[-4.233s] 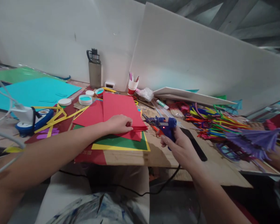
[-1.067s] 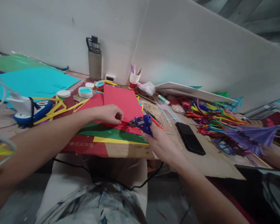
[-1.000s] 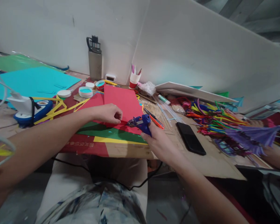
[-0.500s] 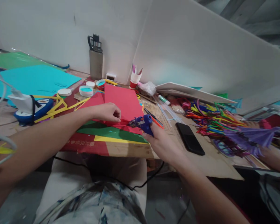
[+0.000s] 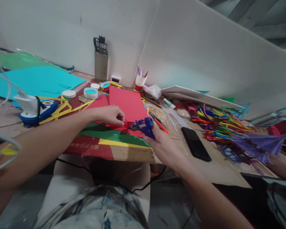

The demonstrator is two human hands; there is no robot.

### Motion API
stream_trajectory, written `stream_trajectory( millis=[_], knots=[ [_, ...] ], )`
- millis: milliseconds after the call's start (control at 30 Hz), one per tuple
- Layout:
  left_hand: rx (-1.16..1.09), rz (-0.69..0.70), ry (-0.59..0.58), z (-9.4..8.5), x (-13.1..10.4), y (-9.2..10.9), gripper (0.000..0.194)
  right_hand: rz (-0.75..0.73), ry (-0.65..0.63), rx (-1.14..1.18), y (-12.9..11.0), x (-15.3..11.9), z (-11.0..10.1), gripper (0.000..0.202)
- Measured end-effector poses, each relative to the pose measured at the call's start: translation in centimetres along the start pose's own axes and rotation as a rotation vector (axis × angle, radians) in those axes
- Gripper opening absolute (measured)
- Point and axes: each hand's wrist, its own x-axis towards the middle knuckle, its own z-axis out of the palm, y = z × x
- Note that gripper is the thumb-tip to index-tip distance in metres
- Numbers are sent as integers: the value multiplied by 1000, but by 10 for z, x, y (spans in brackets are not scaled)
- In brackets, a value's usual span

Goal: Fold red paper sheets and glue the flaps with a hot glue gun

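Observation:
My right hand (image 5: 160, 140) is wrapped round the handle of a blue hot glue gun (image 5: 144, 126). Its nozzle points left, low over the red paper (image 5: 128, 103), close to my left hand. My left hand (image 5: 114, 115) rests with curled fingers at the lower part of the red paper. Whatever sits between those fingertips is hidden or too small to make out. Beneath the red sheets lie a green sheet (image 5: 105, 133) and a yellow sheet (image 5: 120, 143), near the table's front edge.
A black phone (image 5: 195, 143) lies to the right, beside heaped pipe cleaners (image 5: 219, 122). At the back stand a bottle (image 5: 101, 65) and a cup of pens (image 5: 139, 82). A blue power strip (image 5: 30, 116) sits left. Another person's hand (image 5: 280, 163) is at far right by a purple pleated piece (image 5: 257, 143).
The glue gun's nozzle has shifted slightly left along the red paper, towards my left hand. My left hand stays curled in place. The whole view has moved a little.

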Motion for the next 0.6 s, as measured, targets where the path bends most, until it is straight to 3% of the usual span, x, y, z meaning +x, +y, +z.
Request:
stream_trajectory(
  millis=[233, 600],
  knots=[
    [-9, 32, 3, -1, 2, -3, 22, -6, -30, -24, -12, 8, 16, 25],
    [-66, 26, -17, -1, 4, -7, 23, -19, -49, -44, -18, 10, 16, 24]
  ],
)
